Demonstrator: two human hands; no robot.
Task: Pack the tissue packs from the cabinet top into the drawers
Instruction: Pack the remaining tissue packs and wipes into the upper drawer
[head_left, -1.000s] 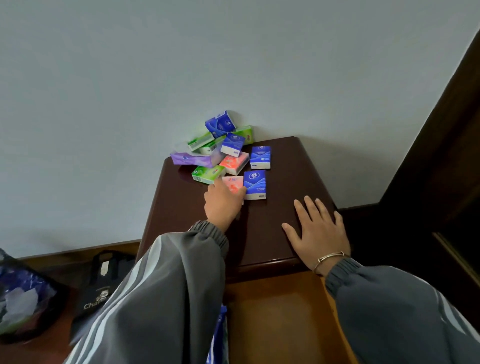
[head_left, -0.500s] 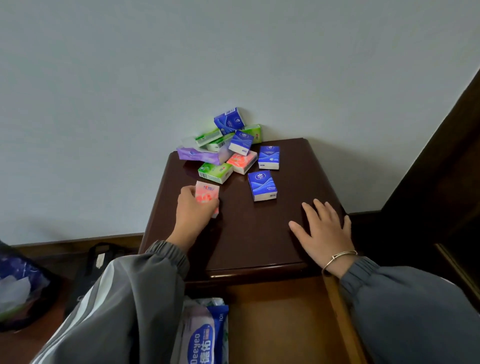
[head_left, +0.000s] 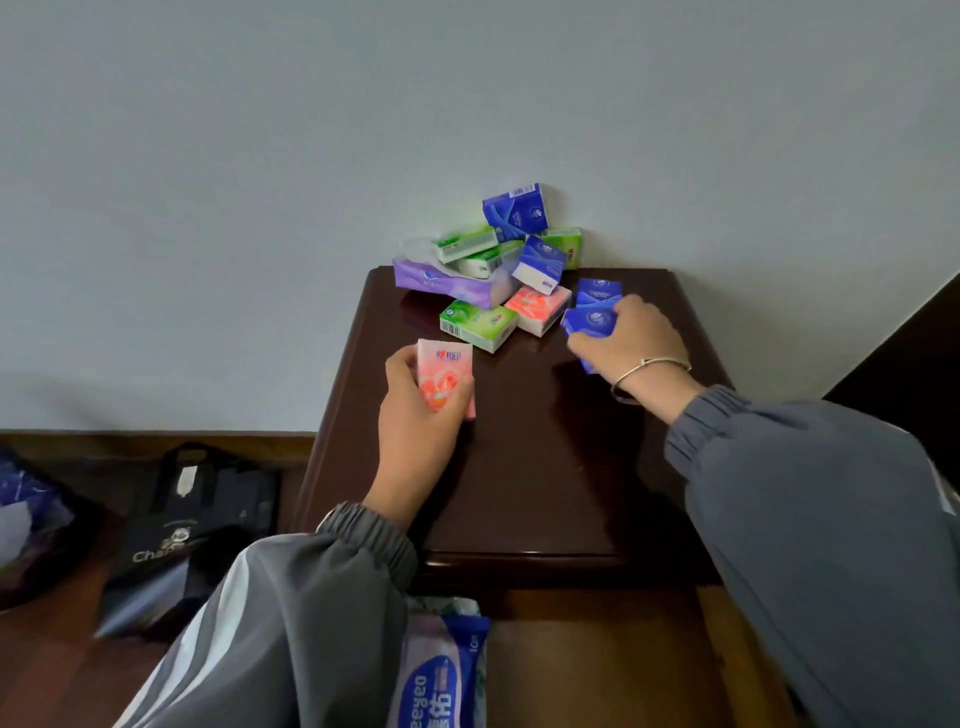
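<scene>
1. Where the right hand (head_left: 631, 340) lay flat half a second ago, its fingers now close round a blue pack (head_left: 591, 325); the left hand (head_left: 421, 415) still grips the pink pack (head_left: 447, 374).
2. Dark wooden cabinet top (head_left: 519, 467) against a pale wall (head_left: 260, 156); open drawer (head_left: 597, 670) below.
3. Remaining packs (head_left: 498, 270), blue, green, pink, purple, lie heaped at the back.

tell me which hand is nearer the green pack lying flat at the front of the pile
Left. The left hand, holding a pink pack, sits just below the green pack. The right hand is farther right, gripping a blue pack.
</scene>
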